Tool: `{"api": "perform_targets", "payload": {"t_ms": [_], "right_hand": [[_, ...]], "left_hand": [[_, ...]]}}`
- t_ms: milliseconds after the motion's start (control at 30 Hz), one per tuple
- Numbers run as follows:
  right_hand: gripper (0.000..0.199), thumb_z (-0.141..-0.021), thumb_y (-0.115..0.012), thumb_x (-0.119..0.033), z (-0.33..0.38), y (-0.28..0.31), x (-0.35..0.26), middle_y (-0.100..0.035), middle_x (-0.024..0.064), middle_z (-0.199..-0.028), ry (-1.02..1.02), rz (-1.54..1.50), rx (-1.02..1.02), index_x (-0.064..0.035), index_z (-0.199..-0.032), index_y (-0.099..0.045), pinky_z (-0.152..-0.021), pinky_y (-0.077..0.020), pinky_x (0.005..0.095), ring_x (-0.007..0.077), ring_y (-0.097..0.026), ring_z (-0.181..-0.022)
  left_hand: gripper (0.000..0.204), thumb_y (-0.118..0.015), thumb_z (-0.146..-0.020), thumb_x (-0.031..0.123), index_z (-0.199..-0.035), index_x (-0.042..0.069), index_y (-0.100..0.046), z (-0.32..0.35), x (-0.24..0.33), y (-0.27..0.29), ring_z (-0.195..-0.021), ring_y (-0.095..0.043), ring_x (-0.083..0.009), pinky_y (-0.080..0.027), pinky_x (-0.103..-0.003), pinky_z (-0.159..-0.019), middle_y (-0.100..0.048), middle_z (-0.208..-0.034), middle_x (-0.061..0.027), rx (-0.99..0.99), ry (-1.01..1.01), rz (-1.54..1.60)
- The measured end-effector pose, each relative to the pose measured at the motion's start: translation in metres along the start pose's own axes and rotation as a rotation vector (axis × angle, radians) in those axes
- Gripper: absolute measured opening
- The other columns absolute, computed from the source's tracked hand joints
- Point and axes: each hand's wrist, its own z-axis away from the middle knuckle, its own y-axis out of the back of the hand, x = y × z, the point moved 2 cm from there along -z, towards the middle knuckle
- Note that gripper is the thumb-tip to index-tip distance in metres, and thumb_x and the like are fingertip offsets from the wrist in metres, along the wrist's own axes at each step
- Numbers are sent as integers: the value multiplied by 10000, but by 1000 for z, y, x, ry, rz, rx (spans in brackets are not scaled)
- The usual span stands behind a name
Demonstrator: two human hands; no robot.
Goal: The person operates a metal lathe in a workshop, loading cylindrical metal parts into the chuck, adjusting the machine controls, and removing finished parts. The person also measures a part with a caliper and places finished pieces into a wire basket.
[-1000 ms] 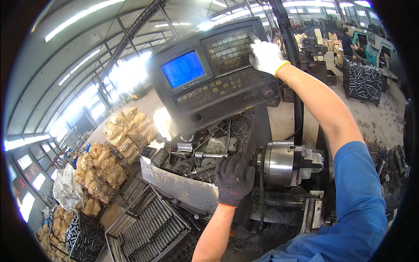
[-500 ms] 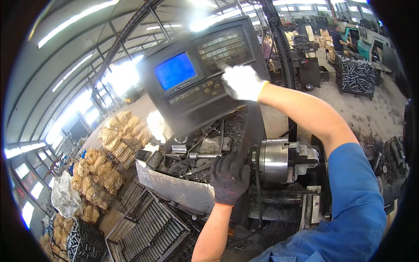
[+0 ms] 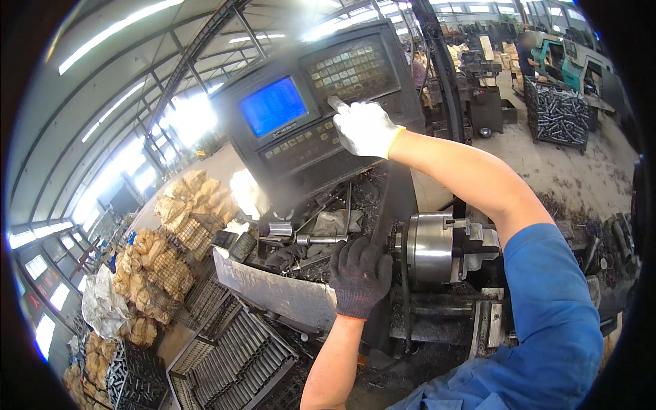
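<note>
1. Right hand (image 3: pixel 365 128), in a white glove, reaches up to the control panel (image 3: pixel 321 116) of the lathe, at about 12 o'clock in the view. The index finger is extended and touches the panel between the upper keypad (image 3: pixel 350 67) and the lower row of keys (image 3: pixel 301 142); the other fingers are loosely curled together. They clamp on nothing.

2. Left hand (image 3: pixel 360 273), in a dark knit glove, lies near the centre of the view, at about 9 o'clock of the chuck (image 3: pixel 430 247). Its fingers are curled against the machine just beside the chuck; whether they grip a handle or only rest there cannot be told.

3. Chuck: a bright steel cylinder with its long axis roughly level, running from 9 to 3 o'clock. Its jaw face points toward 3 o'clock. No workpiece can be made out in it.

4. Blue screen (image 3: pixel 275 106), at 9 o'clock of the right hand, is lit. The panel tilts, its top edge rising toward 2 o'clock.

5. Progress, as a judgement: the work stands at the stage of key entry on the panel. The machine appears powered, with one hand at the keys and the other at the headstock. No cutting is visible; whether the chuck turns cannot be told.

6. Tray (image 3: pixel 273 290), at 8 o'clock of the chuck, holds loose tools and metal chips (image 3: pixel 311 270).

7. Crates of dark metal bars (image 3: pixel 232 355) lie at 7 o'clock; filled sacks (image 3: pixel 184 205) are stacked at 9 o'clock.
</note>
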Motion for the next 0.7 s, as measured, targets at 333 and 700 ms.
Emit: {"api": "perform_targets", "payload": {"t_ms": [333,700], "right_hand": [[194,-869,-694,-248,-2,15,41,-748,205,-1008,-167,-14,62,-64,-902,-744,-729,-604,504,361,-768,-828],[250,-879,-670,-244,-26,16,55,-752,223,-1083,-263,24,-47,-44,-990,-771,-769,-620,493,363,-781,-916]], "left_hand": [[273,-794,-824,280,-1058,146,-754,1,-1,-4,-1088,-707,-324,-492,-515,-1097,-731,-1172,-96,22,17,20],[270,-789,-845,312,-1045,135,-745,1,-2,-4,-1084,-706,-329,-494,-519,-1094,-731,-1154,-102,-6,-4,-19]]}}
